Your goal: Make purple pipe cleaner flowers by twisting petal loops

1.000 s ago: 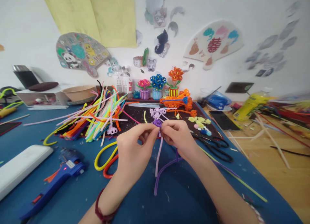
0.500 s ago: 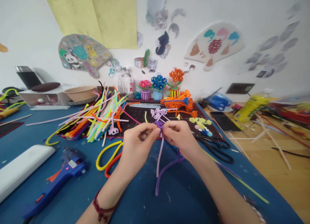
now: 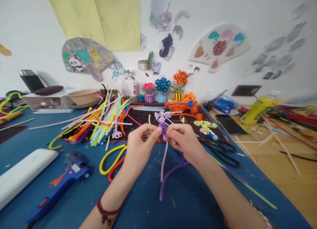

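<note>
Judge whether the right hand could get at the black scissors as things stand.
Probably yes: the black scissors lie close by on its outer side, handles uncovered. The right hand is pinching the purple coil, though, and would likely have to let go first.

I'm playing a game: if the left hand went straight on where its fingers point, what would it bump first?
The left hand would meet the purple curl at its fingertips; beyond that, probably the right hand, but depth is unclear.
</note>
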